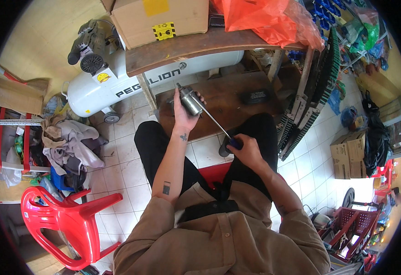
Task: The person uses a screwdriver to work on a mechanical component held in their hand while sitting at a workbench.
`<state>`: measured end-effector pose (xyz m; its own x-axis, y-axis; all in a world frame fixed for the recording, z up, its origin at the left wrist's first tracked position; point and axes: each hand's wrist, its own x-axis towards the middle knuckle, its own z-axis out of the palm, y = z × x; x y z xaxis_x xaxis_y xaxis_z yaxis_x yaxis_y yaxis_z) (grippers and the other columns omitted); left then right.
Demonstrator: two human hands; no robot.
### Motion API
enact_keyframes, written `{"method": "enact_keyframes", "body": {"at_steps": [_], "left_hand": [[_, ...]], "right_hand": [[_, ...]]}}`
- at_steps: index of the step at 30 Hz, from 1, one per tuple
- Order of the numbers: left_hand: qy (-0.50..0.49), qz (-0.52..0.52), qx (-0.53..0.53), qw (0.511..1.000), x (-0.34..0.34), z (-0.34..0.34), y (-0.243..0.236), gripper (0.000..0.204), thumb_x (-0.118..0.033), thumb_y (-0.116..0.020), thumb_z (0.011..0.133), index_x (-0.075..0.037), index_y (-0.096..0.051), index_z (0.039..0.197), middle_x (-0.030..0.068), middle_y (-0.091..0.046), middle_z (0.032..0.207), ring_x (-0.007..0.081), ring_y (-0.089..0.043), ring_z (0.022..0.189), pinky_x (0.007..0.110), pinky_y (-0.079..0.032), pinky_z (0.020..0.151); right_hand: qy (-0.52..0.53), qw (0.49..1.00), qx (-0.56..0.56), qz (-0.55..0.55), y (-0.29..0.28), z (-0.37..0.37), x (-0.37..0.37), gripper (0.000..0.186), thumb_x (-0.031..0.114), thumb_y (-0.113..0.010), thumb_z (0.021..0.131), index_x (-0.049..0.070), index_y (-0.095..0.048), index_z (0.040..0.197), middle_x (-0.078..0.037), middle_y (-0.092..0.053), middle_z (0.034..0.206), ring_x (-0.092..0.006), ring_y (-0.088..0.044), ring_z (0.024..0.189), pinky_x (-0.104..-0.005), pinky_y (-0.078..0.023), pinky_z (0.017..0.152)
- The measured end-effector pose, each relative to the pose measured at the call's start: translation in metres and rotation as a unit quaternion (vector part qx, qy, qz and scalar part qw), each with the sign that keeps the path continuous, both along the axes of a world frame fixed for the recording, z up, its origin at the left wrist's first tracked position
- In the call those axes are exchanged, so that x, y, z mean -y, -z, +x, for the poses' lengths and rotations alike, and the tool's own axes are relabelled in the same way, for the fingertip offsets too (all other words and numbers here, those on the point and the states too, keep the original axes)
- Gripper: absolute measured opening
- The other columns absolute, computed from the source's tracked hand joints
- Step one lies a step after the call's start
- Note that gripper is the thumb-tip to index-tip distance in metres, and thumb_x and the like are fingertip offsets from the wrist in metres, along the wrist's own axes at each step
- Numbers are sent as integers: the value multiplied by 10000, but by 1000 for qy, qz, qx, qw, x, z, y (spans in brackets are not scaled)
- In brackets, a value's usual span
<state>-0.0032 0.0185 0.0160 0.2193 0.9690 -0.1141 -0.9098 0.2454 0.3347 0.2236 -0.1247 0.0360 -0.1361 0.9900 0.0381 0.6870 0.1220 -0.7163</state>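
Both hands busy: L hand (183,114) grips metal cylinder (190,101), R hand (246,150) screwdriver (219,126).

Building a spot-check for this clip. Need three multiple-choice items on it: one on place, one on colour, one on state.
1. Where does the white compressor tank lie?
A. On the bench
B. On the floor, partly under the bench
C. On the red chair

2. What colour is the plastic chair at the lower left?
A. Red
B. Blue
C. Green

3. How is the metal cylinder held?
A. It lies loose on the floor
B. It is clamped in a vise
C. The left hand grips it, with a screwdriver from the right hand reaching it

Key:
1 B, the tank sits on the tiles with the bench top over it.
2 A, seat and legs are plain red.
3 C, left fingers wrap the cylinder and the right fist closes on the screwdriver handle.
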Motion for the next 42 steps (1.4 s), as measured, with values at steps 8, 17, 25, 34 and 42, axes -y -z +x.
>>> {"method": "enact_keyframes", "body": {"at_steps": [8,17,25,34,42], "left_hand": [[13,2,6,1000,3,6,-4,511,-584,-483,965,-83,-579,985,112,-619,868,269,-603,820,412,-513,778],[-6,-11,-7,1000,0,2,-2,512,-591,-497,956,-87,-584,989,114,-622,863,269,-610,815,412,-516,785],[14,-6,9,1000,0,4,2,488,-585,-497,960,-107,-590,991,111,-632,872,269,-616,823,406,-514,791],[16,-13,-14,1000,1,6,3,566,-603,-499,943,-46,-581,996,120,-619,896,269,-596,838,414,-510,812],[18,-28,-17,999,-2,6,7,562,-602,-513,937,-47,-584,990,122,-626,900,277,-607,830,419,-516,807]], "right_hand": [[38,994,57,-86,-3,-7,-4,346,281,-720,849,-12,-601,988,-227,-678,985,-394,-656,941,-447,-512,816],[-46,999,-5,-15,6,10,-1,413,255,-712,848,-18,-615,1142,-228,-675,1048,-390,-641,1024,-451,-485,908],[40,994,95,29,-8,-2,0,322,154,-776,790,-4,-591,1000,-203,-683,968,-379,-659,912,-430,-514,805],[-11,983,19,-181,-34,-8,-5,400,276,-678,893,-32,-600,1137,-274,-670,978,-403,-652,964,-427,-504,850],[-61,990,-31,-125,-13,13,-4,364,299,-718,855,-26,-659,1007,-236,-682,953,-345,-680,921,-395,-519,798]]}}
